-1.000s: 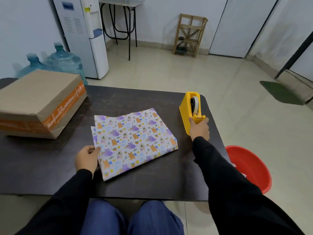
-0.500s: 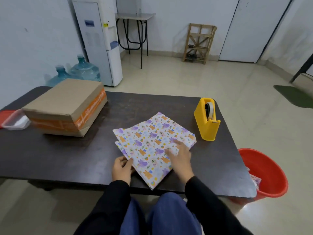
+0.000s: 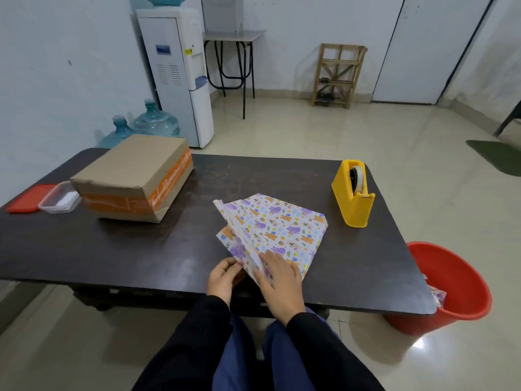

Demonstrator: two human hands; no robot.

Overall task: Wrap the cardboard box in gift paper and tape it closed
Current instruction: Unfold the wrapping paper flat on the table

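A folded sheet of gift paper (image 3: 270, 230) lies on the dark counter (image 3: 141, 249), with its near corner under both hands. The left hand (image 3: 224, 277) seems to pinch a loose layer. The right hand (image 3: 279, 279) presses flat, fingers (image 3: 262, 277) straight. The cardboard box (image 3: 132, 170) sits well apart to the far left, nearer the left hand, its long axis running away from the person. A tape dispenser (image 3: 353, 198) stands to the right.

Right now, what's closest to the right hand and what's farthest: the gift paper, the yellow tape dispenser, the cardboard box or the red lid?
Starting from the right hand:
1. the gift paper, touching, right under its fingers.
2. the yellow tape dispenser, ahead and to the right.
3. the cardboard box, far off to the left.
4. the red lid, farthest left, past the box.
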